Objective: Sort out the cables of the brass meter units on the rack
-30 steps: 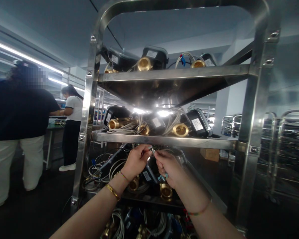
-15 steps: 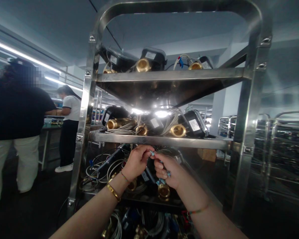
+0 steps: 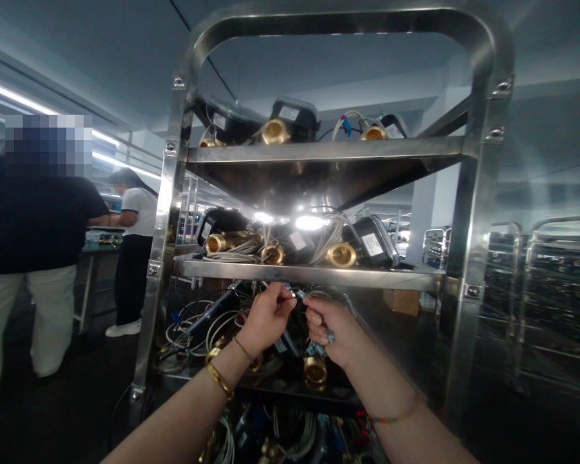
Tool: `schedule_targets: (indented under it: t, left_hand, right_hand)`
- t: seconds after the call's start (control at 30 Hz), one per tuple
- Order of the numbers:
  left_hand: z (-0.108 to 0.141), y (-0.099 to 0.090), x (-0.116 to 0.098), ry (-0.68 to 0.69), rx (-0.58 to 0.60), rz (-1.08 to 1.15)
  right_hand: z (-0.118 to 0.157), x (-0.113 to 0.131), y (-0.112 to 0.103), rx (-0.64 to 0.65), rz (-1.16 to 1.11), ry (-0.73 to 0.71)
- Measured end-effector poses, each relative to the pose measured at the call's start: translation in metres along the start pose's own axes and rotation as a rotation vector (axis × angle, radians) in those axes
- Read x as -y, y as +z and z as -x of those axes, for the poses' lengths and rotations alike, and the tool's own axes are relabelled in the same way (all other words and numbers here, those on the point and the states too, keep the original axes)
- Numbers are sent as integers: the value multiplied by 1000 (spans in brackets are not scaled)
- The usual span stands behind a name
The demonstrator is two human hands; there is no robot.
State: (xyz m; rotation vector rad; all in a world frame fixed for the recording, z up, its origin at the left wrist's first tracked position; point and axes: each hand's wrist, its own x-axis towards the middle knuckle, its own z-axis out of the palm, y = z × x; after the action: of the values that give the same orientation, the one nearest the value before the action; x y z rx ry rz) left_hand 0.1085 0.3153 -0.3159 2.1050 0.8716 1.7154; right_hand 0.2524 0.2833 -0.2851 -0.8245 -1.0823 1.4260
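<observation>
In the head view my left hand (image 3: pixel 269 317) is closed in a pinch just below the middle shelf. A small light or metallic bit shows at its fingertips, too small to name. My right hand (image 3: pixel 333 327) pinches a small light-blue piece (image 3: pixel 300 294) between thumb and forefinger. Its other fingers are curled round more pieces of that colour, one poking out at a light-blue tip (image 3: pixel 330 338). The fingertips of both hands nearly meet. Below the right hand lies a brass pipe fitting (image 3: pixel 315 371), among meters and coiled grey cables (image 3: pixel 222 328) on the lower shelf.
A metal rack (image 3: pixel 314 276) stands right ahead, its shelves holding black-boxed brass meters (image 3: pixel 341 254). At left are a person in dark clothing (image 3: pixel 33 212) and another in a white top (image 3: pixel 138 212) by a workbench (image 3: pixel 96 247). More racks (image 3: pixel 560 290) and a cardboard box (image 3: pixel 401 301) stand at right.
My fingertips have drawn slightly apart, and the light-blue piece now sits at the right hand's fingertips. The view has shifted a little, so the rack appears slightly lower and further left.
</observation>
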Motion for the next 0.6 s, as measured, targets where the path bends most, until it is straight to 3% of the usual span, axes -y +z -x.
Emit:
schedule_targets:
  t: [0.23, 0.33, 0.47, 0.6]
  left_hand:
    - [-3, 2, 1, -70, -16, 39]
    - [-3, 1, 0, -81, -21, 51]
    - [-5, -1, -5, -50, -18, -8]
    - [-7, 0, -2, -34, -16, 11]
  right_hand:
    - [1, -2, -2, 16, 55, 4]
    - [-1, -8, -2, -83, 329, -222]
    - [-6, -13, -5, -294, 882, -593]
    - [-4, -10, -7, -314, 1096, -731]
